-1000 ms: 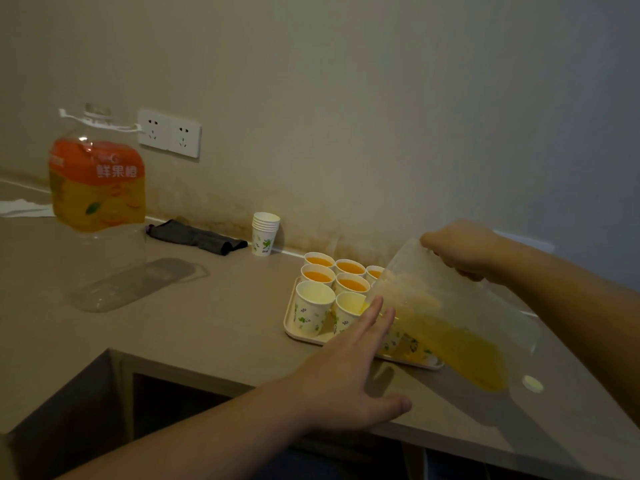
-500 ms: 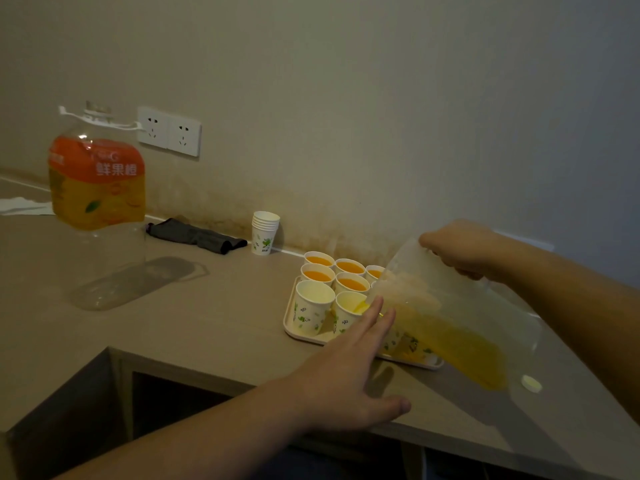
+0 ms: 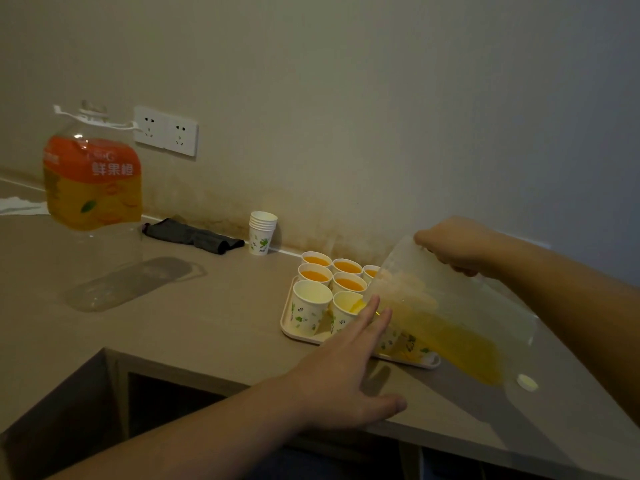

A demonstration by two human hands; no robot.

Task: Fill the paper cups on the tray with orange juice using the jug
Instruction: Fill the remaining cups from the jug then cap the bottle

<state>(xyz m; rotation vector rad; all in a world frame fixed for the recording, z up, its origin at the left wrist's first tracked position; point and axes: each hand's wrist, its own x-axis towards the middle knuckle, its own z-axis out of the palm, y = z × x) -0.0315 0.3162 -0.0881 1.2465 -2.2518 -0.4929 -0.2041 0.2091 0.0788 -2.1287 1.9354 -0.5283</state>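
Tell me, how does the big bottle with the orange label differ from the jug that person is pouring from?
The labelled bottle stands upright on the counter, touched by no hand; the jug is tilted over the tray, gripped by the right hand. The bottle wears an orange label; the jug is plain and frosted. The bottle's clear lower part looks empty; the jug holds orange juice. Both are see-through plastic.

Leaf-patterned, seemingly white cups (image 3: pixel 308 306)
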